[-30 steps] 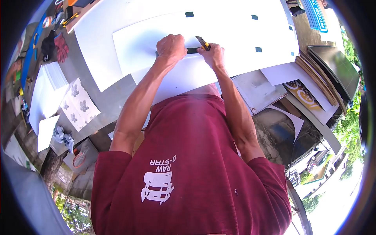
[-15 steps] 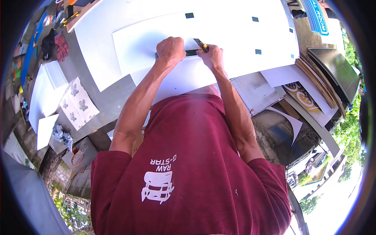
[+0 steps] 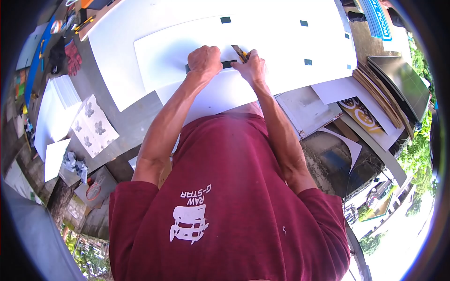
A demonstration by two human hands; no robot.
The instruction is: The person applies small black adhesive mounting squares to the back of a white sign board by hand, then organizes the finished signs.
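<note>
A white sheet [image 3: 178, 42] with several small dark squares lies in front of me. Across its near edge runs a narrow dark strip [image 3: 227, 64], maybe tape. My left hand [image 3: 205, 60] is closed over the strip, its fingertips hidden from above. A utility knife [image 3: 242, 55] with a yellow and black handle is gripped in my right hand [image 3: 252, 68], its blade pointing away and to the left. The thumb of that hand reaches to the strip's right end.
A patterned sheet [image 3: 95, 126] and white panels [image 3: 56, 112] lie at left, near a red glove [image 3: 73, 58]. Stacked boards [image 3: 382, 96] and a dark glossy panel [image 3: 403, 84] stand at right. A blue sign [image 3: 377, 21] is at the upper right.
My right hand has shifted slightly left, its thumb now stretched toward the strip, and the knife has turned a little in its grip. My left hand stays nearly in place.
</note>
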